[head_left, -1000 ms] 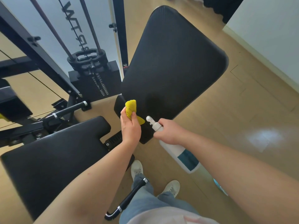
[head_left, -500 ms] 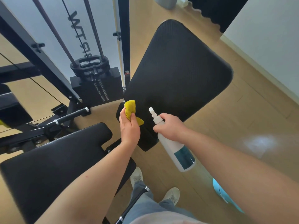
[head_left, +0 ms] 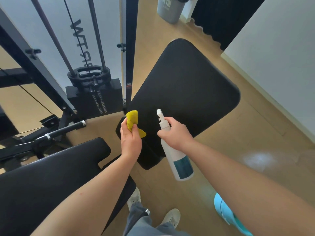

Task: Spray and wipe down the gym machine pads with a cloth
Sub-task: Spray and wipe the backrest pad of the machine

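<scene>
A large black back pad [head_left: 184,99] stretches away from me in the middle of the view. A black seat pad [head_left: 47,171] lies at the lower left. My left hand [head_left: 130,140] grips a bunched yellow cloth [head_left: 132,121] at the near left corner of the back pad. My right hand [head_left: 175,132] holds a white spray bottle [head_left: 173,154] with a teal label by its neck. The bottle's nozzle [head_left: 159,114] points up and away over the back pad's near end.
The weight stack [head_left: 95,96] with guide rods and a black frame post [head_left: 131,48] stand left of the back pad. A black handle bar [head_left: 64,130] juts out at the left. A grey bin [head_left: 170,9] stands far back, a light blue object [head_left: 228,213] lies on the wood floor.
The right hand has lifted the spray bottle, so its nozzle now stands over the back pad. The view has tilted up, showing more floor and the bin. The left hand keeps the cloth in place.
</scene>
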Motion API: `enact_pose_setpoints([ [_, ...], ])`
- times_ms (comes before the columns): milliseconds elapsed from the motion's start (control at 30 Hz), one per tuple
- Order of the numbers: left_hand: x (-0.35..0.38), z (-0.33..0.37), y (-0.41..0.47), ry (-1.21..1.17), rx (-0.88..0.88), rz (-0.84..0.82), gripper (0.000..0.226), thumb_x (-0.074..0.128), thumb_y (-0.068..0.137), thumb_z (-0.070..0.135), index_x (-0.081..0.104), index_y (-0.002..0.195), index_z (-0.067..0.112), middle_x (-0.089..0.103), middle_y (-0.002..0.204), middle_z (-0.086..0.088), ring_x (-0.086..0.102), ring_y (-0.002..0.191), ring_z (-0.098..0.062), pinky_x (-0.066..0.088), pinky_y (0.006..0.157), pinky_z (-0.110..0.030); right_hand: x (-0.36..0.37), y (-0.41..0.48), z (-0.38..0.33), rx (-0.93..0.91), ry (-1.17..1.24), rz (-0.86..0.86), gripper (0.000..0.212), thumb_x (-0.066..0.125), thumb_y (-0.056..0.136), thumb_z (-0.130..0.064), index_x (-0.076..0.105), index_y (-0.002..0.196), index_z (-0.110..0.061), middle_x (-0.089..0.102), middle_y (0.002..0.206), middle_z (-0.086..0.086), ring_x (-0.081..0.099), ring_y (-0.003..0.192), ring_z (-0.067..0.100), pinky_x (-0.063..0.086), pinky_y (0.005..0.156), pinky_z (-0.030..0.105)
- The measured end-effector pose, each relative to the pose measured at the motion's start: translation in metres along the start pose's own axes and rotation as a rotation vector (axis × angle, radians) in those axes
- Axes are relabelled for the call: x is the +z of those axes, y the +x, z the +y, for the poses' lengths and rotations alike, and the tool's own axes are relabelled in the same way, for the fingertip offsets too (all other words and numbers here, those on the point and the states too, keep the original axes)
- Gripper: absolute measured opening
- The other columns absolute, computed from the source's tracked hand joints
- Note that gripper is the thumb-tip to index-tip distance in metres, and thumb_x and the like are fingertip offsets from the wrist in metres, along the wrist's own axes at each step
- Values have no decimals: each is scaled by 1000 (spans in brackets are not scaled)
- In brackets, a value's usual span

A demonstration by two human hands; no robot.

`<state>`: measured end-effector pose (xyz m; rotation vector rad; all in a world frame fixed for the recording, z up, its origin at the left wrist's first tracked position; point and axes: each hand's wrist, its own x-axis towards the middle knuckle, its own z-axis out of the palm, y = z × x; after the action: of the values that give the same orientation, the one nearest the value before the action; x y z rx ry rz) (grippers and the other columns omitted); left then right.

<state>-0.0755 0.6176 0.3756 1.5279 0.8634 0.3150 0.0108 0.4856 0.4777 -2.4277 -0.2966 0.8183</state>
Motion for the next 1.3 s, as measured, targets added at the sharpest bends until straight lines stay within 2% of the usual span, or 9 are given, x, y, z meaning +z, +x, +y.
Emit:
enact_pose_setpoints([
  [167, 0, 3, 6, -5, -9, -11, 47, 36, 111, 32, 25, 156, 28, 42, 147, -4, 47, 128, -21, 39, 104, -38, -3, 7, -7, -32, -50, -31, 25, 70, 89, -33, 56, 110, -29, 62, 100, -5, 62, 88, 15, 50, 70, 33],
  [333, -3, 4, 13, -31, -12, -7, 47, 36, 111, 31, 25, 156, 28, 42, 147, -3, 47, 127, -19, 40, 104, -38, 0, 13, -15, -46, -32, -51, 47, 69, 91, -34, 51, 135, -31, 60, 109, -6, 61, 93, 15, 49, 72, 32],
  [433, -4, 4, 16, -34, -21, -6, 47, 36, 111, 31, 25, 156, 28, 42, 146, -3, 46, 125, -17, 39, 102, -36, 4, 18, -18, -64, -67, -37, 30, 70, 91, -34, 55, 116, -27, 61, 103, -5, 63, 90, 16, 53, 73, 33],
  [600, -8, 3, 20, -51, -48, 7, 46, 35, 111, 32, 24, 156, 30, 41, 149, -3, 45, 127, -17, 39, 105, -38, 6, 29, -27, -64, -52, -42, 48, 70, 92, -35, 50, 135, -30, 60, 109, -6, 61, 92, 16, 52, 73, 32],
  [733, -13, -1, 23, -49, -57, 28, 46, 35, 111, 31, 24, 156, 30, 40, 148, -4, 45, 127, -18, 38, 100, -35, 9, 39, -38, -74, -132, -94, 31, 70, 90, -34, 55, 115, -25, 61, 101, -3, 63, 90, 18, 56, 76, 36],
  [867, -20, -4, 28, -31, -66, 43, 46, 34, 111, 32, 23, 156, 30, 42, 146, -3, 46, 125, -18, 40, 102, -37, 16, 46, -48, -75, -150, -155, 44, 68, 91, -34, 53, 131, -28, 60, 105, -6, 62, 92, 17, 54, 76, 36],
  [1000, -26, -3, 35, -12, -57, 45, 46, 34, 111, 31, 24, 156, 28, 42, 146, -3, 46, 123, -16, 38, 100, -33, 21, 48, -57, -81, -181, -199, 27, 70, 89, -33, 58, 110, -21, 61, 100, 0, 62, 90, 20, 53, 72, 35],
  [1133, -29, 0, 42, -22, -40, 50, 46, 35, 112, 30, 24, 156, 28, 41, 147, -2, 44, 124, -13, 37, 100, -32, 23, 50, -64, -62, -180, -265, 44, 70, 90, -32, 53, 130, -26, 57, 103, -5, 58, 90, 15, 48, 71, 31],
  [1300, -26, 0, 44, -39, -50, 53, 45, 35, 111, 31, 24, 156, 30, 42, 147, -2, 45, 125, -14, 37, 102, -34, 21, 52, -71, -45, -140, -278, 28, 72, 89, -30, 58, 112, -22, 59, 98, 1, 60, 87, 17, 48, 67, 31],
])
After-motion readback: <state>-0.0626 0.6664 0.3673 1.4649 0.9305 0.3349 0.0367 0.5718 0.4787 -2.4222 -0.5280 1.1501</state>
